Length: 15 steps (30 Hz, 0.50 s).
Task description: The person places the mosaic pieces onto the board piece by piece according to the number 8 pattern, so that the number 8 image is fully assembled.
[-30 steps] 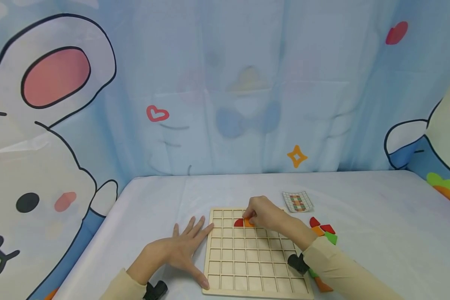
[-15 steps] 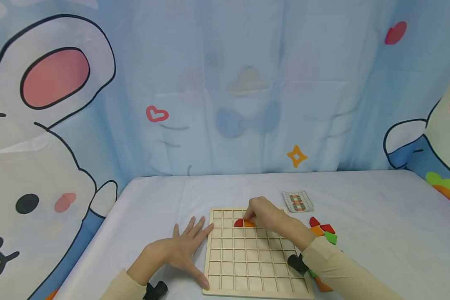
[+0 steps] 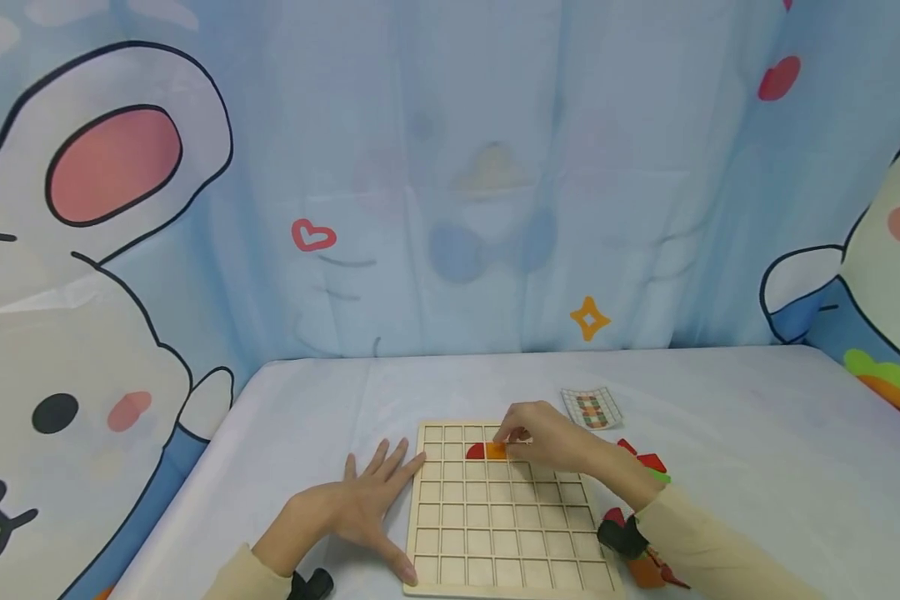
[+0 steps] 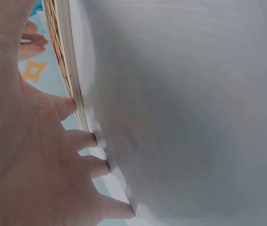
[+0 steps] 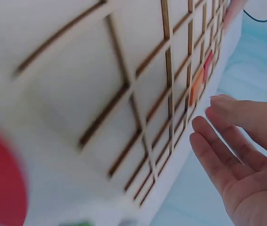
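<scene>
A wooden grid board [image 3: 506, 521] lies on the table with a red piece [image 3: 476, 451] and an orange piece [image 3: 496, 451] side by side in its cells near the far edge. My left hand [image 3: 360, 504] rests spread on the cloth, its thumb and index finger touching the board's left edge. In the left wrist view its fingertips press on the white cloth. My right hand [image 3: 543, 435] hovers just right of the orange piece. From the right wrist view, the right hand's fingers [image 5: 208, 148] are loosely bent, apart from the pieces, and nothing shows between them.
A small patterned card [image 3: 592, 408] lies beyond the board's right corner. Loose red, green and orange pieces lie right of the board, partly hidden by the right forearm, including a red piece [image 3: 652, 462] and an orange piece [image 3: 645, 572]. A printed curtain [image 3: 450, 167] hangs behind.
My right hand has let go of the orange piece and moved slightly right, leaving the piece in its cell. The left hand stays in place. The head view has tilted slightly.
</scene>
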### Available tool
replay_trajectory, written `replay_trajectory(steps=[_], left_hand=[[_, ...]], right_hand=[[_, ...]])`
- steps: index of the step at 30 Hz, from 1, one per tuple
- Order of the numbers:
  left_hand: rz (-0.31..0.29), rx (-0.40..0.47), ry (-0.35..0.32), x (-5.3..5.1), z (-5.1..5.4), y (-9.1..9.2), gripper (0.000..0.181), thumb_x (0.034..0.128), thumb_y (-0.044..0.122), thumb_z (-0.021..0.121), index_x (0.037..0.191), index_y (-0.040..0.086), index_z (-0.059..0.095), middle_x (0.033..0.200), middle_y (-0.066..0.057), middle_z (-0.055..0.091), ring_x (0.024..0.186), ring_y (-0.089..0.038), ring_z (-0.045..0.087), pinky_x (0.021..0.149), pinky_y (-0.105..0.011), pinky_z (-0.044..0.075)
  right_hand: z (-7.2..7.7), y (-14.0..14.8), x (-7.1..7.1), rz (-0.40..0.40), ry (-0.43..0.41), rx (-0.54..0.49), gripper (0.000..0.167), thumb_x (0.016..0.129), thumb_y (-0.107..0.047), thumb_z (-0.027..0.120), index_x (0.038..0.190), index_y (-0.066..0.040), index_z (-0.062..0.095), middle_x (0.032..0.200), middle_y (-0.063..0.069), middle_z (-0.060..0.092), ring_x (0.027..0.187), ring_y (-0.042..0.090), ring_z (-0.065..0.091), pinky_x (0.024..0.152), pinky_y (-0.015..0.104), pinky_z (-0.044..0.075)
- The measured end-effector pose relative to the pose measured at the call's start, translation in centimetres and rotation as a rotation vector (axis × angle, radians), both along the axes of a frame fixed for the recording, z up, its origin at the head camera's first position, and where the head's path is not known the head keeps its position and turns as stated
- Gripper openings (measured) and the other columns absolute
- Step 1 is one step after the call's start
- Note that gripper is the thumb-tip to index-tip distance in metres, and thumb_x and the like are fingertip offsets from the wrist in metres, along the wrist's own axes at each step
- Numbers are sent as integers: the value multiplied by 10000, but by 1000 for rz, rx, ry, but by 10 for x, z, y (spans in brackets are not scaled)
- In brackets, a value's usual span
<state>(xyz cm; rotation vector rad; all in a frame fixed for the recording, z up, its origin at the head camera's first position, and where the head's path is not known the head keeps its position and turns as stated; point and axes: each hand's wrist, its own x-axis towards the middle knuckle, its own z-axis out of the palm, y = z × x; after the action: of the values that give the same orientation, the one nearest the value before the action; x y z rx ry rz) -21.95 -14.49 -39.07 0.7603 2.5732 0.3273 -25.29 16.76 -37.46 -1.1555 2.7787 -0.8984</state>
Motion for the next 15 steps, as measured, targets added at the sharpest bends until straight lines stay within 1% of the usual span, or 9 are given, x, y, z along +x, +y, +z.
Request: replay_trajectory(steps=[3,6,8,11,15], left_hand=[[2,6,-2,0,0,0,1349,725,580,919,1700,201,67,1754,-167,-23,1600,-410,-72,1163,-789,-8],[1,6,2,0,0,0,1353,722,584,920,1700,200,68,1754,-167,-20,1600,-411,-68,1163,-790,-4],[-1,6,7,0,-1,0,1357,719,589,920,1700,200,67,1755,-162,-22,1601,-407,-67,1165,-788,-1],[-2,6,8,0,-1,0,1356,719,595,917,1700,206,66,1756,-157,-25,1603,-398,-66,1168,-784,-4],[-2,5,12,0,-2,-1,1359,719,599,915,1700,201,63,1755,-161,-24,1603,-401,-64,1168,-784,0]], right_hand=[[6,17,8,-23,-10,2,139,933,42,742,1054,-14,778,1003,36,697,934,224,685,832,367,602],[11,38,15,-60,0,21,145,916,29,769,1041,-43,787,995,7,707,917,194,672,810,370,602],[12,52,20,-83,-10,32,146,906,29,779,1020,-61,790,988,-4,709,913,188,673,814,376,606],[11,71,30,-119,-47,63,159,887,17,801,991,-103,797,975,-41,699,888,149,663,793,341,608],[4,90,43,-151,-97,102,177,863,3,828,972,-134,797,964,-78,670,857,112,650,755,294,599]])
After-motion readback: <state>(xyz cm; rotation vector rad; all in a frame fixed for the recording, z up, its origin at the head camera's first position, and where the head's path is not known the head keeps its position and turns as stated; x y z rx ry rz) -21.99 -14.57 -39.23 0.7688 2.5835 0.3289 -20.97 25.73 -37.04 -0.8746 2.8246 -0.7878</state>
